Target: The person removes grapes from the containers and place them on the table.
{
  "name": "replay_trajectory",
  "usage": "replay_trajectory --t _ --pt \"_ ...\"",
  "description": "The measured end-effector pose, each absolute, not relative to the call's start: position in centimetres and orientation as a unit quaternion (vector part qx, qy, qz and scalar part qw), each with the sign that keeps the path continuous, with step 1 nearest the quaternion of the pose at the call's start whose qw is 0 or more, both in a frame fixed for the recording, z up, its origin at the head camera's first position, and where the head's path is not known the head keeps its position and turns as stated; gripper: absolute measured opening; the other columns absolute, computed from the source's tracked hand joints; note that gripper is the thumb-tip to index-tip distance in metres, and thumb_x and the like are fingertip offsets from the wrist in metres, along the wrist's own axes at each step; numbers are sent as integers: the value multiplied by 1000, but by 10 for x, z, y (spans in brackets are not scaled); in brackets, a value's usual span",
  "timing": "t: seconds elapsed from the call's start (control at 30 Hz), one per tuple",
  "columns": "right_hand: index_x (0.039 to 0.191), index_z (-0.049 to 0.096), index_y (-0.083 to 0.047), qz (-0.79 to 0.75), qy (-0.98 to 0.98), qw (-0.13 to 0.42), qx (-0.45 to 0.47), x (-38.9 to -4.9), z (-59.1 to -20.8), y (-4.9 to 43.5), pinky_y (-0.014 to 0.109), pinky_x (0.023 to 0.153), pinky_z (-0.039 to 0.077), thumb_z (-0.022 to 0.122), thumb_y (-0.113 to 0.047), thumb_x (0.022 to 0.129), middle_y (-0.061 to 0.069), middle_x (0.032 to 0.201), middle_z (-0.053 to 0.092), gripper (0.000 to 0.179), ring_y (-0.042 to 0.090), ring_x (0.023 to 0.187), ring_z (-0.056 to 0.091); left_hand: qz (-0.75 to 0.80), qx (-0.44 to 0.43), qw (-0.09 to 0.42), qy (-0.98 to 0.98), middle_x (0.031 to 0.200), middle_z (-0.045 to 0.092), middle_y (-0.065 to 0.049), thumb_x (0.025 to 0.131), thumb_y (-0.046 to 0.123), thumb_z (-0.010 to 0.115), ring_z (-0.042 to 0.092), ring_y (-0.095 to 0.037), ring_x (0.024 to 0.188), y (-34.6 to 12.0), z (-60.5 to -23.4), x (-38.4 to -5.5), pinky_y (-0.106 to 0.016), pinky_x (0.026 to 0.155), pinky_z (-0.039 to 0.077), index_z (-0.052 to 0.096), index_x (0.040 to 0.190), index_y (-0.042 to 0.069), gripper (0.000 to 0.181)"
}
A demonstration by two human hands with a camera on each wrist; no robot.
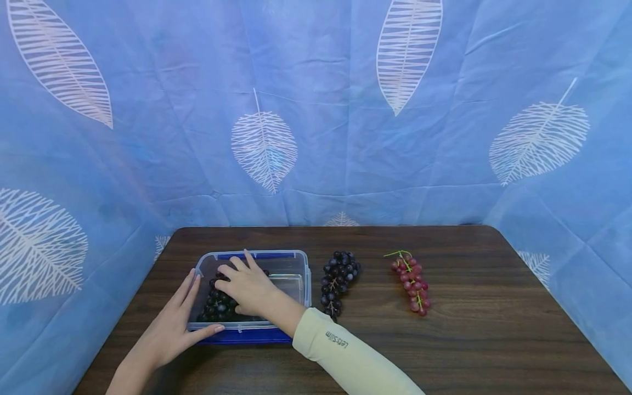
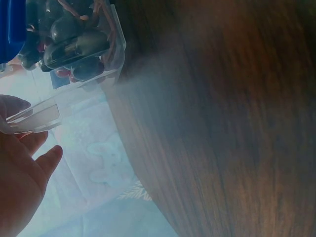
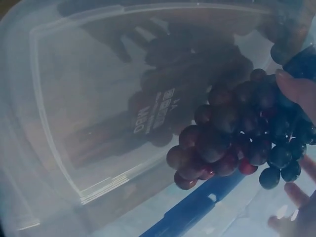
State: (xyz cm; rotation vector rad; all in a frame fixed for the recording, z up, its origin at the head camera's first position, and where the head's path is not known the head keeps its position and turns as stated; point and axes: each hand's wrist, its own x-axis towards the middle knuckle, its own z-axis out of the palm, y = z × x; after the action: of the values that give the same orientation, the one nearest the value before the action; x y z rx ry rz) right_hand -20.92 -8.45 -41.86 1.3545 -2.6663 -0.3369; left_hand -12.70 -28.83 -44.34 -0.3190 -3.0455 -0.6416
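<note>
A clear plastic container (image 1: 310,285) stands at the left of the table, with blue parts (image 1: 247,336) showing below its front edge. My left hand (image 1: 170,323) holds its near left corner, thumb along the front rim and fingers against the left wall. Inside, a bunch of dark grapes (image 1: 217,304) lies toward the left end; the right wrist view shows the grapes (image 3: 222,128) close up. My right hand (image 1: 252,285) reaches in over the bunch, fingers spread and touching it, thumb (image 3: 298,94) at one side. The hand partly hides the bunch.
Right of the container lies another bunch of dark grapes (image 1: 339,277). Farther right is a bunch of red grapes (image 1: 413,285) with a green stem. The dark wooden table (image 1: 474,329) meets a blue leaf-patterned cloth (image 1: 326,137) at the back and sides.
</note>
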Motion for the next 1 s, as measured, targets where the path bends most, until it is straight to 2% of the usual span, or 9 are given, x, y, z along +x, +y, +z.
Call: replay_trajectory --t 0.1,0.2,0.3,0.43,0.63,0.8,1.0 --pt "150 52 -34 -109 -880 55 459 -208 -417 -83 39 123 38 79 -55 91 -12 154 55 68 13 143 52 -202 -102 9 -974 175 5 -27 91 63 73 29 -62 148 -288 -444 -127 -79 105 38 10 169 0 119" --pt "147 52 -32 -106 -879 52 462 -206 -416 -82 30 110 51 79 -52 93 -12 144 63 64 9 126 63 -204 -99 7 -974 175 4 -27 91 64 73 28 -62 149 -288 -443 -127 -79 106 37 10 169 0 119" --pt "149 51 -34 -112 -880 54 458 -205 -413 -82 27 101 55 77 -51 94 -12 143 64 63 10 120 63 -205 -99 7 -974 175 5 -27 91 63 73 29 -62 149 -288 -442 -127 -79 105 38 11 169 -1 118" --pt "152 50 -36 -118 -879 58 457 -204 -410 -81 25 95 58 74 -50 97 -11 142 63 61 10 118 63 -201 -100 5 -974 175 5 -27 91 63 74 29 -62 148 -287 -442 -127 -78 105 39 11 168 -1 119" --pt "147 55 -32 -109 -878 72 460 -203 -409 -80 21 82 60 72 -49 99 -7 138 65 54 8 112 65 -201 -96 6 -975 175 7 -28 91 64 74 30 -62 148 -288 -443 -128 -78 104 40 12 168 -1 119" --pt "148 55 -30 -84 -893 60 439 -201 -406 -78 21 79 61 72 -50 99 -4 138 66 56 9 114 67 -202 -93 8 -975 174 8 -29 91 65 73 30 -62 148 -288 -443 -128 -79 105 39 12 168 -1 119" --pt "145 59 -25 -61 -899 65 428 -200 -406 -75 19 73 60 73 -48 99 -3 129 66 53 8 106 68 -205 -93 7 -974 175 7 -28 91 65 73 29 -62 149 -287 -442 -127 -78 105 39 11 169 0 119"
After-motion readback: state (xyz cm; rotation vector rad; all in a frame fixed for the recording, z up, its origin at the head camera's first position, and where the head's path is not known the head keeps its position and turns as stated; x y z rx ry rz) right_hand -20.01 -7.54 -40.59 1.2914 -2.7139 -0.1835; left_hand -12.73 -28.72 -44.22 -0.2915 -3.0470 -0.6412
